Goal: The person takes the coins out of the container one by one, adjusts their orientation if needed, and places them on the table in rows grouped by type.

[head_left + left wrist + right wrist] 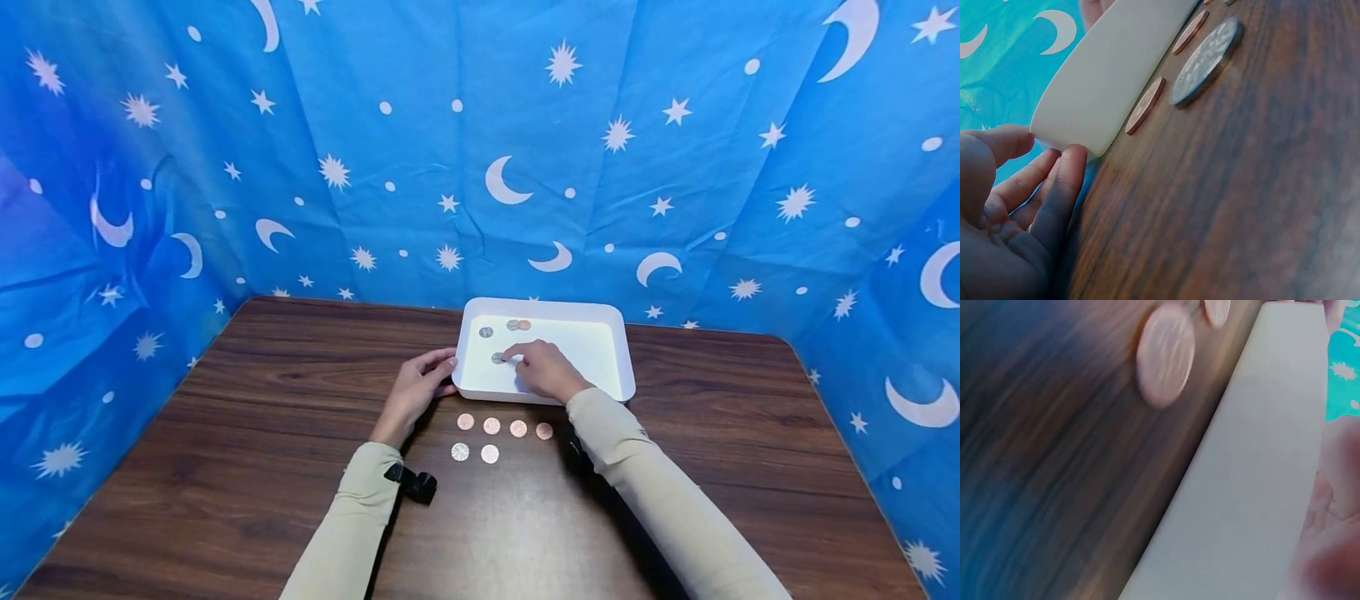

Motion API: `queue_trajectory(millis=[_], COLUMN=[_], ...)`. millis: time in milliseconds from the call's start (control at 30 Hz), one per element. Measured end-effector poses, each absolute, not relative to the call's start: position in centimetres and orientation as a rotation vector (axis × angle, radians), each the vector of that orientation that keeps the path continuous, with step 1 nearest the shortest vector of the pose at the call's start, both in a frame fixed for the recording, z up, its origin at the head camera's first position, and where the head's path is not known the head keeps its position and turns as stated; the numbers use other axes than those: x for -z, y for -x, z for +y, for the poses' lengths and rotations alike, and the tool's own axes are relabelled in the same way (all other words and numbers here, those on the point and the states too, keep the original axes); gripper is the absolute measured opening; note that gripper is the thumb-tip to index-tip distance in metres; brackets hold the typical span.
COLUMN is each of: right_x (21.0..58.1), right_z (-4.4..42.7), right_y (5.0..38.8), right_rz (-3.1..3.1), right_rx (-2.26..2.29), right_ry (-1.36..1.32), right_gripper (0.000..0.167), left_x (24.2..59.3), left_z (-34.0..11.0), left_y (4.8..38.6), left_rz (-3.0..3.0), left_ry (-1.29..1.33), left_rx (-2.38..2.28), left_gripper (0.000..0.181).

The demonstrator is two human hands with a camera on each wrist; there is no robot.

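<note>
A white tray lies on the table with a few coins in it. My left hand holds its left end, the thumb at the rim and the fingers against the outer wall in the left wrist view. Inside the tray, my right hand touches a silver coin with an extended index finger. Another silver coin lies farther back, and a silver coin touches a copper coin near the back wall. The right wrist view hides the right fingertips behind the tray wall.
In front of the tray, several copper coins form a row on the dark wooden table. Two silver coins lie nearer to me. A blue cloth with moons and stars hangs behind and beside the table.
</note>
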State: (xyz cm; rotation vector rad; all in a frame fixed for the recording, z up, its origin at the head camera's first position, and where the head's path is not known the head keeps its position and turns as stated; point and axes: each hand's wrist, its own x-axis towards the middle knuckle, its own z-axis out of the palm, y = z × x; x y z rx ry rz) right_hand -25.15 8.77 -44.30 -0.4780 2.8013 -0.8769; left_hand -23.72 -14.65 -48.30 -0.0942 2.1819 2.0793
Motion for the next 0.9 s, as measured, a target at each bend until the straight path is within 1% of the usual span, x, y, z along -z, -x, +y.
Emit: queue_trajectory(millis=[400, 633, 900], right_x=[44.3, 44.8, 45.1], right_z=[12.9, 13.5, 12.8], right_y=[24.6, 24.9, 25.4], right_rz=[2.839, 2.864, 2.834], right_rx=[0.907, 0.997, 1.186], right_ry=[0.299, 0.232, 0.098], right_gripper=[0.032, 0.029, 0.032], left_x=[48.4, 48.4, 48.2], left_z=[-14.7, -14.9, -14.8], left_y=[23.8, 23.8, 23.8], left_rz=[2.211, 2.19, 2.204], left_ry=[0.097, 0.106, 0.103], left_rx=[-2.046, -2.067, -2.052], left_gripper=[0.038, 0.038, 0.039])
